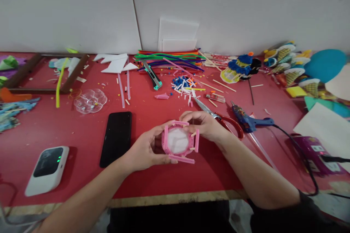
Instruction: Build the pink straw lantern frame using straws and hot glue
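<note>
Between my two hands is a small pink craft frame [179,142] with a whitish round middle, pink strips around its rim and short wooden stick pieces at its right side. My left hand [147,147] wraps its left side, the thumb along the lower edge. On the upper right, the fingers of my right hand [203,125] pinch the rim. Red-handled scissors [232,123] lie just beyond my right wrist. A black phone [116,139] rests left of my left hand. Short pink strips [162,96] lie farther back on the red table.
A blue glue gun [250,118] with a cord lies at right, near a purple power box [317,154]. Behind are a cutter [153,76], colored pipe cleaners [169,58] and cut scraps [184,85]. A white device [47,169] sits at left; a brown frame [73,74] lies behind.
</note>
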`<state>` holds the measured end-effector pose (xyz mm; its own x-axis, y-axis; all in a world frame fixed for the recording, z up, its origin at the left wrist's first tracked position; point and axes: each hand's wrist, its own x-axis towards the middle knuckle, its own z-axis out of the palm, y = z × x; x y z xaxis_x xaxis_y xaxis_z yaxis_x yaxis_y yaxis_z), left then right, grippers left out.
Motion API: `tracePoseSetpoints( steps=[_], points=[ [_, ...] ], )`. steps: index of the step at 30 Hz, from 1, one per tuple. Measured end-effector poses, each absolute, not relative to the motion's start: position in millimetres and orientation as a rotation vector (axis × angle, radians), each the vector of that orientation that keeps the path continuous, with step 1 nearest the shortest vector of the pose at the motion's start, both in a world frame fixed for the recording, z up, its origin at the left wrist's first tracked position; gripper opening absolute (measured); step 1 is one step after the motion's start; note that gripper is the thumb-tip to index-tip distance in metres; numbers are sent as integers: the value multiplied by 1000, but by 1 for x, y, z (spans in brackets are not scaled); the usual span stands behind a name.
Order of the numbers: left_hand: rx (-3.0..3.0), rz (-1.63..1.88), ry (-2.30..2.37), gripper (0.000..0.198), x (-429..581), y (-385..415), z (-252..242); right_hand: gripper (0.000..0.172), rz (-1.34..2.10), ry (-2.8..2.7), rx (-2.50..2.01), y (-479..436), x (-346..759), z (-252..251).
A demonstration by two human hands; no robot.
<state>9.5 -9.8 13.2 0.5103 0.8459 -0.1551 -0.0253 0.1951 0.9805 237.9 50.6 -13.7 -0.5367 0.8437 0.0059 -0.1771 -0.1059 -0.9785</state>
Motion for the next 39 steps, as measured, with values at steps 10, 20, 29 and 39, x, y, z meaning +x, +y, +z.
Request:
tracePoseSetpoints(
  steps=[10,20,29,39],
  points=[
    [1241,726,771,82,10,-11,9,14,1762,-1369,-705,50,236,-13],
    [1207,732,812,88,10,-11,8,17,1817,-1264,-761,48,234,-16],
    [1055,735,922,86,9,-7,9,21,1730,-1097,-811,53,240,-13],
    [836,655,780,77,4,0,15,24,1660,-1211,-892,48,237,-18]
  ],
)
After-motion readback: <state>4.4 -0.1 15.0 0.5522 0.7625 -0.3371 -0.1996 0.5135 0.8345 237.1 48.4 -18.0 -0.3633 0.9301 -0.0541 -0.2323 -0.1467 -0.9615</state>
